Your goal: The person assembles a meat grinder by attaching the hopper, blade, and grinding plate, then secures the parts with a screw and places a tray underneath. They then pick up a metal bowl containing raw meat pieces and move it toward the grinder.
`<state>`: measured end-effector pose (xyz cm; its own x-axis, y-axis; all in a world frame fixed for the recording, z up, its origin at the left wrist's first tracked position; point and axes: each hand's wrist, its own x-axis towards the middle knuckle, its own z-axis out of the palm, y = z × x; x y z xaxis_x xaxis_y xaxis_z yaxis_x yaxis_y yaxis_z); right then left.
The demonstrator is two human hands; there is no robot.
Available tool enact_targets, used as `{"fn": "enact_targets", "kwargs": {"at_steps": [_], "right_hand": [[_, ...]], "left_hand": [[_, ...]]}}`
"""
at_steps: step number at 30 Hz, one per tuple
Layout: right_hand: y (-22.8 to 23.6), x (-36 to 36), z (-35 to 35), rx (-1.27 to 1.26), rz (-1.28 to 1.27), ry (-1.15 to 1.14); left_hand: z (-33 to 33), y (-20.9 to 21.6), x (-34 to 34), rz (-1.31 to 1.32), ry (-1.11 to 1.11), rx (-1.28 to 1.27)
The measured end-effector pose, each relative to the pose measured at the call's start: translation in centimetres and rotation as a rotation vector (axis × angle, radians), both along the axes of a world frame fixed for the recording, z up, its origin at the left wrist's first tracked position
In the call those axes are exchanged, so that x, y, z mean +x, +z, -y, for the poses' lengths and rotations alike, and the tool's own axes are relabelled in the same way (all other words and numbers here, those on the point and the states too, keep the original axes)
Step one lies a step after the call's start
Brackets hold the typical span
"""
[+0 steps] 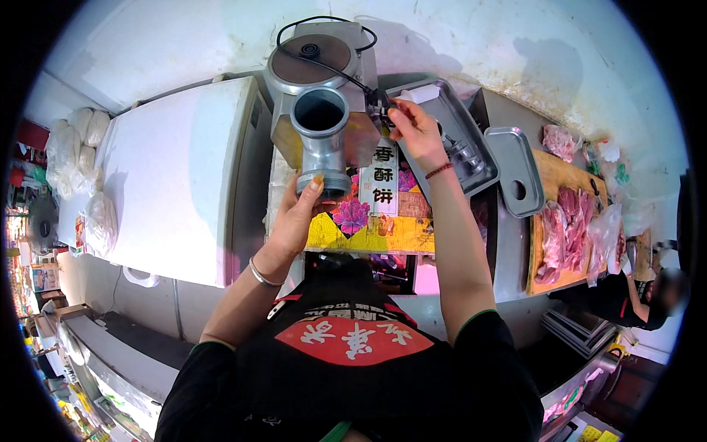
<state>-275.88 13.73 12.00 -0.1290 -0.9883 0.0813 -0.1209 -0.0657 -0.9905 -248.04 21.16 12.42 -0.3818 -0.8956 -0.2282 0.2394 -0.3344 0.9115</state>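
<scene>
A meat grinder [324, 62] with a round lid stands on a table in front of me, against the wall. Its metal grinding barrel [322, 140] points toward me, with an open round mouth on top and a threaded end. My left hand [300, 210] grips that threaded end from below, thumb on the rim. At the machine's right side, the fingers of my right hand [416, 129] pinch together on a small dark part I cannot make out. Right beside them is the end of a black power cord [335, 71], which is draped over the lid.
Right of the grinder lies a steel tray [482, 177] with metal parts in it, beside a grey lid with a hole [515, 173]. Raw meat [567, 228] covers a wooden board [536, 254] farther right. A white chest freezer [177, 177] stands left; another person [637, 298] is far right.
</scene>
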Motion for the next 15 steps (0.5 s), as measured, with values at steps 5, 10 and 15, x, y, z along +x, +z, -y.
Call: {"fn": "enact_targets", "kwargs": {"at_steps": [5,10,15], "right_hand": [[0.4,0.3,-0.9,-0.169,-0.056,0.036],[0.1,-0.1,-1.0,-0.169,-0.017,0.125],[-0.5,0.2,-0.1,-0.248,-0.138,0.098]], "left_hand": [[-0.4,0.3,0.0,0.015,0.017,0.032],[0.0,0.0,0.0,-0.061,0.004,0.018],[0.2,-0.2,0.0,-0.099,0.016,0.02]]}}
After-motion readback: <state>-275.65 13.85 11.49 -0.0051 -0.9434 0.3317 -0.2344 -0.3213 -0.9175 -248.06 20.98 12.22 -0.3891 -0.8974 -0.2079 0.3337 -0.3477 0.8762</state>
